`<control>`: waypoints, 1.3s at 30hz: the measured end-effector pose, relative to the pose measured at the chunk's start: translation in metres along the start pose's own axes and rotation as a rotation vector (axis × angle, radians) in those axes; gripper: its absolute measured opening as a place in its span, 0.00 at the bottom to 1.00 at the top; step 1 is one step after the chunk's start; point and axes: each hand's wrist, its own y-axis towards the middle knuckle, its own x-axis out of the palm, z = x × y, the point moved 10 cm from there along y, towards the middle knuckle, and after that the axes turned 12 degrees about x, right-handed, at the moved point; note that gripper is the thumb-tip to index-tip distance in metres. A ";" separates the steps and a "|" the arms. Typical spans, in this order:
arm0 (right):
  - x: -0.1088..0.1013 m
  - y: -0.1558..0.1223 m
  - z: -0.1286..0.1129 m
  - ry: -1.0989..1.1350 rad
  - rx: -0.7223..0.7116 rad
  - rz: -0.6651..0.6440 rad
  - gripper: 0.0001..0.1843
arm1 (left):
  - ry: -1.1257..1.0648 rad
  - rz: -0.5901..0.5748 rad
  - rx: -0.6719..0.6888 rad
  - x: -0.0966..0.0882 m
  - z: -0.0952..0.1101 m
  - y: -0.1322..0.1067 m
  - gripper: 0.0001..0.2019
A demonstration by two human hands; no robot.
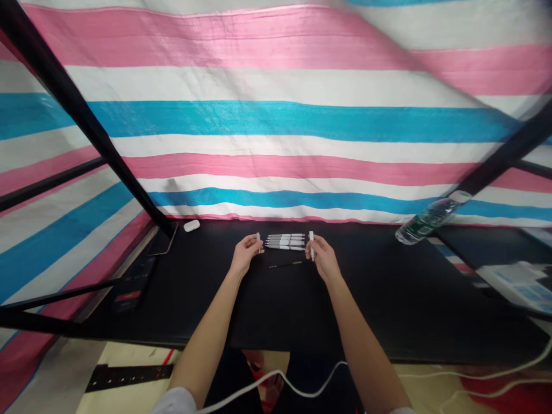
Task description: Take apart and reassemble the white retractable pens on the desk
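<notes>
Both my hands hover over a black table (388,299), a short way apart. My left hand (245,253) pinches a small white pen part (259,237) held upright. My right hand (321,256) is closed on another white pen piece (311,240), also upright. Between and just beyond the hands lie several white pens (284,241) side by side in a row. A thin dark refill (287,264) lies on the table in front of that row, between my hands.
A white earbud case (191,225) and a dark phone (163,240) sit at the table's back left. A clear water bottle (426,221) lies tilted at the back right. Black frame bars (86,126) and a striped tarp surround the table. A white cable (276,379) runs below.
</notes>
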 end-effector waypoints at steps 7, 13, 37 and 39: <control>0.001 0.000 0.000 -0.059 -0.040 0.003 0.18 | 0.079 -0.021 0.085 0.004 0.010 -0.001 0.21; -0.003 -0.003 -0.011 -0.285 -0.183 0.095 0.15 | 0.229 -0.047 0.213 0.004 0.021 0.002 0.14; -0.020 -0.006 -0.021 -1.055 -0.373 0.387 0.13 | 1.031 -0.135 0.483 -0.002 0.042 0.002 0.09; -0.029 -0.003 -0.017 -1.114 -0.322 0.432 0.13 | 1.143 -0.168 0.455 -0.003 0.037 0.004 0.07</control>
